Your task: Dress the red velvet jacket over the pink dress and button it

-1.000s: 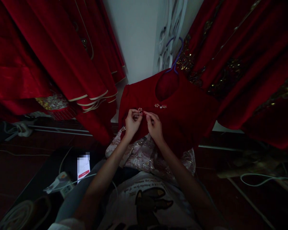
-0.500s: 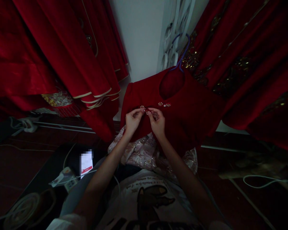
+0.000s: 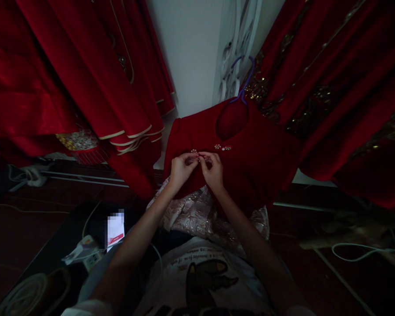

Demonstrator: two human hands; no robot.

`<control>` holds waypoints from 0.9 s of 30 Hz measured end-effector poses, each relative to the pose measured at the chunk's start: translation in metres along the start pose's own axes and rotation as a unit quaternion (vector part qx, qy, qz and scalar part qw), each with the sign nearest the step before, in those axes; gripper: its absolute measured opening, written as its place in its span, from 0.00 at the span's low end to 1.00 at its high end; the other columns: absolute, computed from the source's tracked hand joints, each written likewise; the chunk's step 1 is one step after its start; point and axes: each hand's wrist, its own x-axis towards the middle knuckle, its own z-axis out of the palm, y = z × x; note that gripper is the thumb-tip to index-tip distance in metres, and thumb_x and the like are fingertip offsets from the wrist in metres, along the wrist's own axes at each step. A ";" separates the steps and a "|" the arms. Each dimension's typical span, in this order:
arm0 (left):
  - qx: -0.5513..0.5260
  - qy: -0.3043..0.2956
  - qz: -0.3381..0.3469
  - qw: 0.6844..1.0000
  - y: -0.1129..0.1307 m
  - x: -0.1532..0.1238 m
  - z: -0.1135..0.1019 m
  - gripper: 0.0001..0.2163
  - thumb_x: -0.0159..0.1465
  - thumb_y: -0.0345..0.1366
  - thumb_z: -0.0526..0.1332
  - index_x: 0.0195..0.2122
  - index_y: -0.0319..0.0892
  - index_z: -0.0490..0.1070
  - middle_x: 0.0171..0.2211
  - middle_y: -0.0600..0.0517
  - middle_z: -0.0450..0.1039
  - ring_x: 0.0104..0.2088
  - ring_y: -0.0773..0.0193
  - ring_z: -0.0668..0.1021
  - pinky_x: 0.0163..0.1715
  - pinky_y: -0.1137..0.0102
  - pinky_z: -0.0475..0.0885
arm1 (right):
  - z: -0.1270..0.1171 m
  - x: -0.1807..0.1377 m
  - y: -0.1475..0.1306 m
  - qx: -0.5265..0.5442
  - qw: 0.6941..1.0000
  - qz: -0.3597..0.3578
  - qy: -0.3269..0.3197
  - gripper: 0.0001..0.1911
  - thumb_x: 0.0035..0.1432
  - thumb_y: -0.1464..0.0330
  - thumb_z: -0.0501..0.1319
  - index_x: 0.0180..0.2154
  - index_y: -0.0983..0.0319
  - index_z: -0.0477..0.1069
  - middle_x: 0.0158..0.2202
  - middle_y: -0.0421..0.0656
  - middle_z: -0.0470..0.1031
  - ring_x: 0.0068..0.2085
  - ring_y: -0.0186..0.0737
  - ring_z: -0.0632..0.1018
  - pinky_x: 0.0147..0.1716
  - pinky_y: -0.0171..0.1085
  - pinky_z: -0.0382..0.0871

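A red velvet garment (image 3: 256,153) on a purple hanger (image 3: 243,83) lies spread in front of me. My left hand (image 3: 180,169) and my right hand (image 3: 212,170) meet at its front edge. Both pinch a small pearl-and-bead fastening (image 3: 194,152) with curled fingers, fingertips almost touching. A second beaded fastening (image 3: 222,148) sits just to the right, closed and untouched. Pale patterned lining (image 3: 191,213) shows below the red cloth, over my lap.
More red garments (image 3: 85,87) hang at left, and gold-embroidered ones (image 3: 332,87) at right. A white wall (image 3: 191,48) stands behind. A phone (image 3: 114,229), a power strip (image 3: 82,254) and cables (image 3: 358,252) lie on the dark floor.
My two hands have drawn closer together over the beaded fastening. The view shifted slightly; the garment stays where it was.
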 end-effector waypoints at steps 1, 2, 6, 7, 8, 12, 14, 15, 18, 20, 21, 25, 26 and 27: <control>0.026 -0.013 0.006 1.000 0.002 0.000 -0.002 0.10 0.59 0.32 0.64 0.41 0.38 0.79 0.39 0.47 0.82 0.34 0.64 0.83 0.39 0.71 0.78 | -0.001 0.000 0.000 -0.007 1.000 -0.002 0.001 0.09 0.64 0.68 0.57 0.42 0.61 0.74 0.41 0.46 0.73 0.39 0.37 0.75 0.44 0.39 0.73; 0.051 -0.026 0.009 0.998 0.003 0.001 -0.004 0.09 0.60 0.32 0.63 0.41 0.38 0.79 0.39 0.47 0.82 0.34 0.64 0.83 0.38 0.71 0.78 | -0.001 0.000 -0.001 -0.014 1.000 -0.005 0.001 0.09 0.64 0.69 0.57 0.42 0.61 0.74 0.41 0.47 0.73 0.39 0.37 0.75 0.44 0.39 0.73; 0.115 -0.078 0.020 0.990 0.005 0.008 -0.012 0.08 0.61 0.31 0.63 0.40 0.40 0.78 0.36 0.50 0.82 0.35 0.63 0.83 0.39 0.71 0.77 | 0.000 -0.001 -0.003 -0.040 0.999 -0.006 -0.011 0.08 0.63 0.69 0.57 0.40 0.61 0.74 0.40 0.47 0.73 0.39 0.38 0.75 0.44 0.39 0.72; 0.125 -0.090 0.024 0.988 0.005 0.010 -0.015 0.08 0.61 0.30 0.62 0.40 0.40 0.78 0.37 0.50 0.82 0.36 0.63 0.83 0.40 0.71 0.76 | 0.000 0.000 -0.003 -0.044 0.999 -0.003 -0.013 0.08 0.63 0.69 0.57 0.40 0.62 0.74 0.40 0.47 0.73 0.39 0.39 0.75 0.44 0.39 0.72; 0.137 -0.102 0.028 0.985 0.004 0.013 -0.017 0.08 0.61 0.30 0.62 0.40 0.40 0.78 0.38 0.50 0.82 0.38 0.62 0.83 0.42 0.71 0.76 | 0.000 0.001 -0.002 -0.044 0.999 0.002 -0.018 0.08 0.63 0.69 0.57 0.40 0.62 0.74 0.40 0.47 0.74 0.39 0.38 0.76 0.44 0.39 0.73; 0.227 -0.152 0.064 0.960 0.007 0.014 -0.026 0.13 0.66 0.28 0.55 0.47 0.40 0.75 0.46 0.46 0.80 0.46 0.59 0.81 0.49 0.67 0.74 | -0.020 0.007 -0.004 0.021 0.993 0.039 -0.112 0.10 0.63 0.70 0.55 0.43 0.61 0.73 0.42 0.46 0.78 0.42 0.38 0.79 0.44 0.38 0.75; 0.261 -0.170 0.085 0.946 0.010 0.008 -0.031 0.16 0.67 0.27 0.52 0.53 0.40 0.72 0.51 0.46 0.77 0.51 0.58 0.79 0.52 0.65 0.72 | -0.040 0.007 -0.006 0.032 0.982 0.069 -0.174 0.10 0.63 0.70 0.55 0.43 0.59 0.73 0.43 0.44 0.79 0.43 0.38 0.81 0.44 0.38 0.75; 0.266 -0.175 0.091 0.943 0.012 0.003 -0.033 0.17 0.67 0.27 0.51 0.54 0.41 0.70 0.53 0.45 0.76 0.52 0.58 0.78 0.53 0.65 0.72 | -0.051 0.005 -0.008 0.024 0.977 0.085 -0.193 0.10 0.63 0.69 0.55 0.43 0.59 0.73 0.43 0.44 0.80 0.42 0.38 0.81 0.43 0.38 0.75; 0.282 -0.159 0.066 0.944 0.014 -0.014 -0.038 0.15 0.66 0.30 0.54 0.54 0.39 0.67 0.51 0.43 0.74 0.49 0.58 0.79 0.48 0.64 0.74 | -0.080 -0.008 -0.014 -0.003 0.966 0.138 -0.217 0.09 0.62 0.68 0.57 0.42 0.60 0.74 0.38 0.43 0.80 0.35 0.38 0.82 0.37 0.37 0.76; 0.309 -0.144 0.022 0.940 0.012 -0.023 -0.040 0.15 0.64 0.33 0.59 0.51 0.37 0.66 0.48 0.41 0.73 0.45 0.56 0.80 0.44 0.63 0.75 | -0.089 -0.020 -0.015 -0.016 0.959 0.159 -0.234 0.09 0.62 0.67 0.57 0.41 0.60 0.73 0.35 0.43 0.79 0.33 0.37 0.81 0.35 0.37 0.75; 0.324 -0.147 -0.003 0.935 0.010 -0.026 -0.040 0.16 0.62 0.34 0.61 0.50 0.37 0.65 0.47 0.41 0.73 0.43 0.56 0.80 0.43 0.63 0.75 | -0.090 -0.026 -0.014 -0.031 0.956 0.162 -0.241 0.08 0.62 0.67 0.57 0.41 0.60 0.73 0.35 0.43 0.79 0.33 0.37 0.81 0.36 0.37 0.75; 0.338 -0.217 -0.082 0.912 0.002 -0.034 -0.036 0.19 0.58 0.40 0.66 0.47 0.40 0.62 0.42 0.45 0.76 0.39 0.55 0.81 0.40 0.65 0.74 | -0.075 -0.049 -0.008 -0.141 0.948 0.128 -0.254 0.19 0.56 0.65 0.64 0.49 0.62 0.67 0.41 0.47 0.76 0.41 0.43 0.78 0.43 0.42 0.74; 0.338 -0.230 -0.093 0.908 0.000 -0.036 -0.035 0.20 0.58 0.41 0.66 0.48 0.41 0.62 0.40 0.46 0.77 0.39 0.55 0.81 0.39 0.66 0.74 | -0.069 -0.054 -0.007 -0.170 0.945 0.118 -0.253 0.24 0.53 0.64 0.66 0.51 0.62 0.64 0.44 0.48 0.74 0.44 0.45 0.77 0.44 0.44 0.73; 0.346 -0.234 -0.097 0.903 -0.001 -0.038 -0.033 0.20 0.59 0.43 0.65 0.48 0.41 0.62 0.40 0.47 0.77 0.39 0.55 0.81 0.38 0.67 0.73 | -0.063 -0.060 -0.006 -0.196 0.943 0.108 -0.247 0.27 0.51 0.64 0.67 0.52 0.62 0.63 0.47 0.50 0.72 0.46 0.47 0.76 0.44 0.45 0.73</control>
